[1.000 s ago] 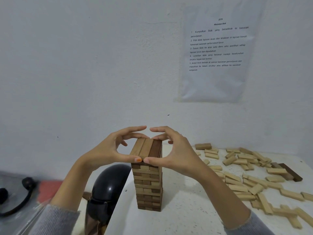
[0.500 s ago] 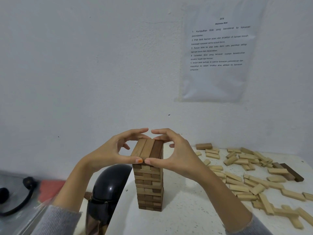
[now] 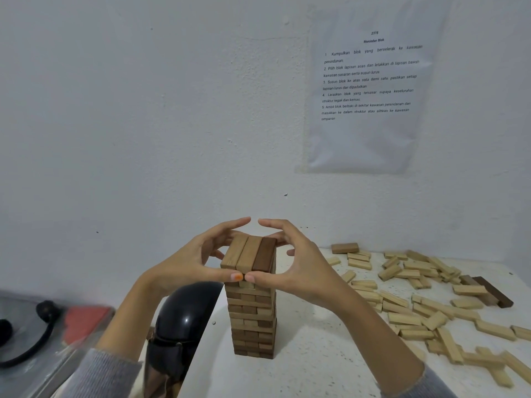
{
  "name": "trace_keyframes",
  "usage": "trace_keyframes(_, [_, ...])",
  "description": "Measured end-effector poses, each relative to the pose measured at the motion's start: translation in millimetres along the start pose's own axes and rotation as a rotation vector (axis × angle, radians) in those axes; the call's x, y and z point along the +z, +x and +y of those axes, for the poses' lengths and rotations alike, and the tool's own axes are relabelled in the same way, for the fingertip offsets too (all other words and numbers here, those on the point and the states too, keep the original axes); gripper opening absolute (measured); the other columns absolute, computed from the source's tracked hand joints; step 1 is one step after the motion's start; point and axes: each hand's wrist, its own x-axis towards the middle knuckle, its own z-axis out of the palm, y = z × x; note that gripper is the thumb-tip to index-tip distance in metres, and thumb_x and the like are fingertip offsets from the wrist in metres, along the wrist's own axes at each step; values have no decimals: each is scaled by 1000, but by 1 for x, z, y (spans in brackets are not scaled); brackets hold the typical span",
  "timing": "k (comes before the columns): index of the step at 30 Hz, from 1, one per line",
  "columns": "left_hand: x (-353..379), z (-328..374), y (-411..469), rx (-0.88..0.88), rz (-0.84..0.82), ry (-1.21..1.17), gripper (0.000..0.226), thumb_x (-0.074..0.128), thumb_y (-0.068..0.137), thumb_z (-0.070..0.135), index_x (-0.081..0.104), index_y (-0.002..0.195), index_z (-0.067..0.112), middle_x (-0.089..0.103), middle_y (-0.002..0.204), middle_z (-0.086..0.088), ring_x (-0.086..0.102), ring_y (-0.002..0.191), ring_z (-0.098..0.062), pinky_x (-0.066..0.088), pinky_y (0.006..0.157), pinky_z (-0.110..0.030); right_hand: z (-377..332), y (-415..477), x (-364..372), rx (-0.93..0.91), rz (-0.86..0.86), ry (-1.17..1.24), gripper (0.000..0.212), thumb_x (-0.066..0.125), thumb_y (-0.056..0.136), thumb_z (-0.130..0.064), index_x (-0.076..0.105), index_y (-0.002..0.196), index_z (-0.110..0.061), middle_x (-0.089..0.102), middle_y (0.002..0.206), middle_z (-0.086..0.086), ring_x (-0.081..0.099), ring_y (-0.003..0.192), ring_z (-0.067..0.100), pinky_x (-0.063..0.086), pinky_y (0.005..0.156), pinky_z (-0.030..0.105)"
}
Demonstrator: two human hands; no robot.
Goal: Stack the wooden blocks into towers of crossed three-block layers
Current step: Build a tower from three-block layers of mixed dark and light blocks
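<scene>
The sheet of paper (image 3: pixel 370 90) on the white wall (image 3: pixel 143 124), up to your right, is headed "2376" and "Menindan Blok". Below that are five numbered lines. The first reads "Kumpulkan blok yang berselerak ke kawasan penindanan", and the third begins "Susun blok ke atas satu demi satu". The sheet is thin, pale and slightly wrinkled.

The tower (image 3: pixel 253 317) stands upright near the left edge of the desk (image 3: pixel 316 363), right in front of you. It is a square column of smooth, rectangular wooden blocks laid in crossed layers. Its top layer (image 3: pixel 248 254) is three blocks side by side: two light ones and a dark brown one on the right.

Your left hand (image 3: pixel 189 262) and right hand (image 3: pixel 298 268) are both clamped on the tower's top. The thumbs press the near face, tips almost meeting, and the fingers curl round to the far side. The index fingers arch above the top without touching it. Your left thumbnail is orange.

Loose blocks (image 3: pixel 416 305), mostly pale wood, lie scattered flat across the right half of the speckled white desk, well apart from the tower. Among them is one long dark block (image 3: pixel 492 291). A glossy black helmet (image 3: pixel 184 317) sits below the desk's left edge. Your sleeves (image 3: pixel 109 374) are grey knit.
</scene>
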Motion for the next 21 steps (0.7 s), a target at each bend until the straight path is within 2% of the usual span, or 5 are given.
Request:
trace_keyframes(7, [1,0,-2,-13,5,-20,96,81,58,61,40,141,36,57,131,13,52,124,-15,48,102,-40,0,-1,2,3,8,16,83,84,67,-44,36,135,-46,51,125,-15,44,119,-1,36,92,18])
trace_keyframes(13, [2,1,-3,-12,15,-40,101,74,58,73,32,144,41,50,139,19,48,129,-6,47,99,-31,-5,-6,0,40,3,82,96,78,60,-60,27,141,-49,45,137,-20,40,126,0,37,103,28])
trace_keyframes(16, [2,9,-6,7,200,-70,85,59,65,81,43,138,40,54,135,22,49,125,1,44,99,-28,-11,-12,-4,53,53,131,81,62,66,-67,33,139,-48,42,138,-20,40,124,-2,38,103,27])
trace_keyframes(18, [2,19,-9,44,383,-63,61,54,76,69,55,127,37,59,128,22,54,119,0,47,94,-27,-15,-18,-10,50,102,169,64,55,73,-64,42,134,-46,45,134,-20,42,121,-5,39,98,21])
trace_keyframes(21, [9,44,-15,141,572,-73,34,51,86,41,64,114,26,66,117,17,62,108,-7,51,79,-17,-19,-27,-21,40,204,206,37,55,87,-51,54,123,-41,54,125,-20,49,114,-6,39,88,16])
